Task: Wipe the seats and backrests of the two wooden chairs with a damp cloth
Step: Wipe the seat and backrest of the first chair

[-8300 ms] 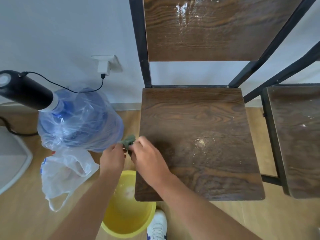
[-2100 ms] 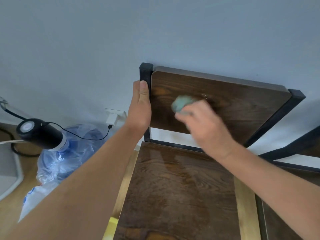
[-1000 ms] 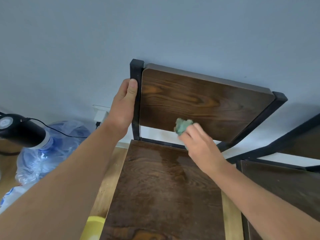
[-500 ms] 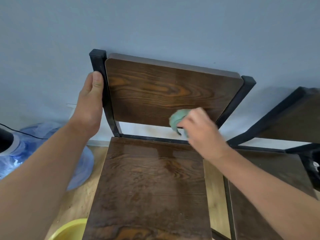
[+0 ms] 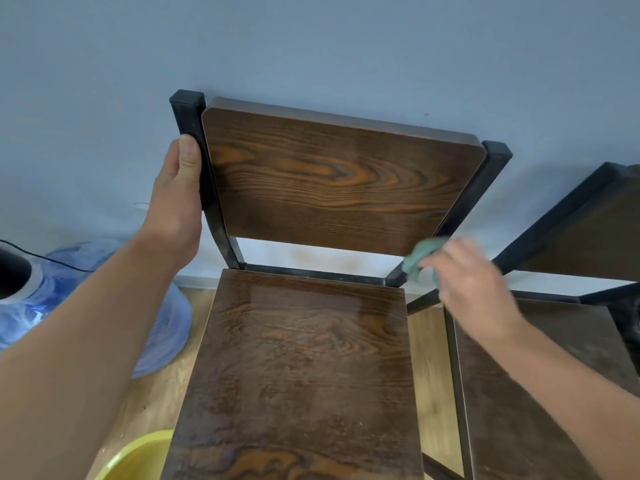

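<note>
Blue-grey wall (image 5: 311, 46) behind, light wooden floor (image 5: 152, 393) below; all positions given relative to the near chair's backrest (image 5: 332, 181). Far left of it and lower: blue water jug (image 5: 104, 306) wrapped in clear plastic, black pump top (image 5: 10, 271) at the frame edge, thin black cable running across it. Lower left, at the bottom edge: rim of a yellow basin (image 5: 138, 459). Left hand (image 5: 176, 206) grips the black metal post (image 5: 194, 161) bordering the backrest's left side, thumb on the front face, fingers wrapped behind out of view. Backrest panel is dark wood grain, tilted back toward the wall. Directly below it, the seat (image 5: 301, 375), glossy near its rear edge. At the backrest's lower right corner: green cloth (image 5: 420, 258), bunched, touching the corner and the right post. Right hand (image 5: 471, 289), motion-blurred, has its fingers closed on the cloth. Right of the backrest: second chair (image 5: 540, 393), seat and part of its backrest visible, just beside the first.
</note>
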